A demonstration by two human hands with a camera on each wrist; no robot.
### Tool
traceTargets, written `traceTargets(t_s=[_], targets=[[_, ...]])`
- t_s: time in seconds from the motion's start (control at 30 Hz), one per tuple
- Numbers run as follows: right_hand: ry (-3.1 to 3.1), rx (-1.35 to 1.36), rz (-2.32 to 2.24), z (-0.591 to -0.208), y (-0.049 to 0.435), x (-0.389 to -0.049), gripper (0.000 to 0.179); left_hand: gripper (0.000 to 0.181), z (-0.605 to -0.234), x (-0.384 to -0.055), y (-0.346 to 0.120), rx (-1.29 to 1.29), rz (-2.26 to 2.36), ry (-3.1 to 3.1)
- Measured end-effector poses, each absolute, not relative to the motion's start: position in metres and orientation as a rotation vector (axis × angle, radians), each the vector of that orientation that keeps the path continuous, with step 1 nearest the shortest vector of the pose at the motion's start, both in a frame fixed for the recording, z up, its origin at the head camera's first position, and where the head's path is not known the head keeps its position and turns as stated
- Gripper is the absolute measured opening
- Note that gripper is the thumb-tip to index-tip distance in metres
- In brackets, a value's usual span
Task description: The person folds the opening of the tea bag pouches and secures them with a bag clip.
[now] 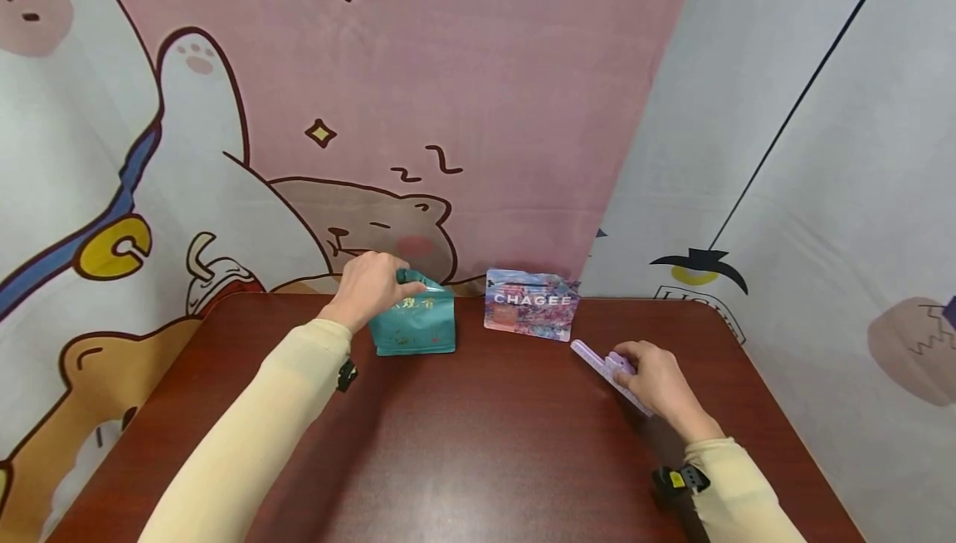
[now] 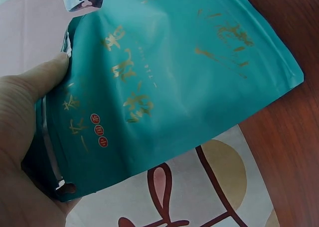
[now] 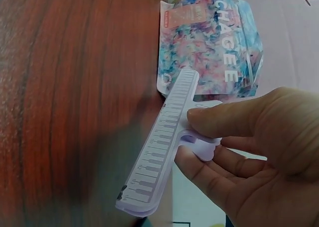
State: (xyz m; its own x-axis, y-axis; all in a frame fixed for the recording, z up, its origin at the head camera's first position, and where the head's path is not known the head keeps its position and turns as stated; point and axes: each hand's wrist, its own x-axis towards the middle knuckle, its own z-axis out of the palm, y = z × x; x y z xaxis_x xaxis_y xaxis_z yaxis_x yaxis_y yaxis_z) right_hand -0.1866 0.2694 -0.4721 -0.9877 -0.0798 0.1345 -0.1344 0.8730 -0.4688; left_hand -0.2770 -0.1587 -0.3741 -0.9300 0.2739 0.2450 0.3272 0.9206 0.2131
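Note:
With thumb and fingers, my left hand (image 1: pixel 368 290) pinches the top edge of a teal tea pouch (image 1: pixel 420 331) at the back of the table. Gold writing covers the pouch's front in the left wrist view, where the fingers behind it are hidden. At the right, my right hand (image 1: pixel 660 379) holds a lilac bag clip (image 1: pixel 593 360) by its handle, between thumb and fingers. Piano keys are printed along the clip's long bar in the right wrist view. A pink and blue pouch (image 1: pixel 532 304) marked CHAGEE stands apart from both hands.
The brown table (image 1: pixel 463 443) ends at a wall cloth (image 1: pixel 515 111) with cartoon animals, just behind both pouches. Another cloth panel (image 1: pixel 829 194) hangs along the right side. A dark device (image 1: pixel 680 479) is strapped to the right wrist.

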Motion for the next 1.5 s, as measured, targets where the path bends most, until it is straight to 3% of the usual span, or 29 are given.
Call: traceTargets(t_s=[1.5], targets=[[-2.861,0.291,0.805,-0.461,0.233,-0.202,0.028,0.051,-0.375,-0.279,-0.159,-0.468,-0.364,-2.873]])
